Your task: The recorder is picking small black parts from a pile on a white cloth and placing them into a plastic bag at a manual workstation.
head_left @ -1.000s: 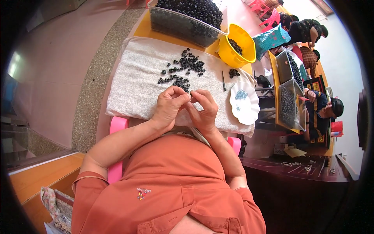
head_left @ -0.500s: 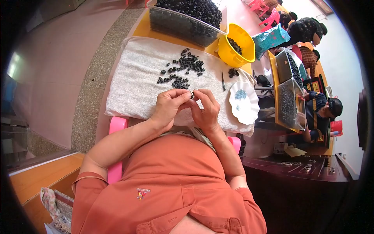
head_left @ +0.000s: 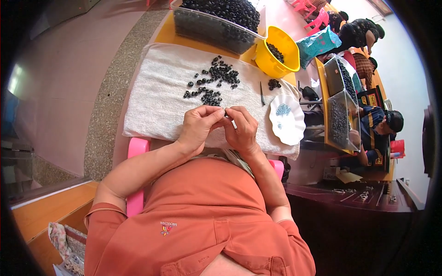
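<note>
My left hand (head_left: 199, 125) and my right hand (head_left: 242, 130) meet above the near part of a white towel (head_left: 154, 92). Thumbs and forefingers of both pinch one small black piece (head_left: 225, 113), mostly covered by the fingertips. Just beyond them lies a loose pile of small black ring-like pieces (head_left: 221, 73) spread on the cloth. To the right are a smaller cluster of black pieces (head_left: 274, 84) and a slim dark pointed tool (head_left: 262, 93). Closest to my right hand stands a white scalloped plate (head_left: 290, 135) with tiny blue bits (head_left: 282, 110) on it.
Behind the towel, a clear plastic bin (head_left: 212, 34) is heaped with black pieces. A yellow bucket (head_left: 271, 66) beside it holds more. Further right, people sit at another table with clear bins (head_left: 338, 119). Pink chair parts (head_left: 138, 147) flank me.
My fingertips have shifted slightly around the small black piece, and less of it shows now. Both hands stay together in nearly the same place.
</note>
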Available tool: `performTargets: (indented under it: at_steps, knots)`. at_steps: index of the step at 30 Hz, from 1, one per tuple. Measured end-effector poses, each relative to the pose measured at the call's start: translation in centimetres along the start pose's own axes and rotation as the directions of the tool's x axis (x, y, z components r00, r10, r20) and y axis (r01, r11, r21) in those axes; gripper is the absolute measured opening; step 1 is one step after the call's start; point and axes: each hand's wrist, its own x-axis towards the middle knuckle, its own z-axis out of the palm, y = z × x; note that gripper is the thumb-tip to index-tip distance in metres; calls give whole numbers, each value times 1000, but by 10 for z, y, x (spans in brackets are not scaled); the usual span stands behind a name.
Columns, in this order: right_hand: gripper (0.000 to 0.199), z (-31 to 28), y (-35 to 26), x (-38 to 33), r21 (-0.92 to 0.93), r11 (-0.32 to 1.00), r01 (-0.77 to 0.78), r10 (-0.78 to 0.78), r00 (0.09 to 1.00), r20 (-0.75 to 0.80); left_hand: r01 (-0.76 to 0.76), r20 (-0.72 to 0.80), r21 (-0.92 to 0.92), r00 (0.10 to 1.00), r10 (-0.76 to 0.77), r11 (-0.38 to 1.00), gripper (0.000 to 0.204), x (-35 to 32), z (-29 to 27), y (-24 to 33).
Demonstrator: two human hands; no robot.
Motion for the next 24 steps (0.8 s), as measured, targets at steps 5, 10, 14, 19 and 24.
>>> performTargets:
  at_steps: [5,10,14,19,24]
  knots:
    - [26,-1,-1,1,31,999,-28,28,999,-23,-8,25,20,1000,8,1000,9,0,3,2]
    - [29,-7,-4,9,74,992,-99,100,995,-21,-21,5,85,1000,20,996,12,-2,3,2]
    - [30,-33,15,28,-55,989,-138,131,985,-109,-9,-18,113,1000,11,994,15,-4,3,4]
    - [26,-80,66,78,-192,966,-172,124,963,-240,4,-3,161,1000,-4,987,17,-5,2,3]
    - [25,-107,118,128,-691,683,-239,100,967,-235,23,15,146,1000,-26,989,17,-4,4,2]
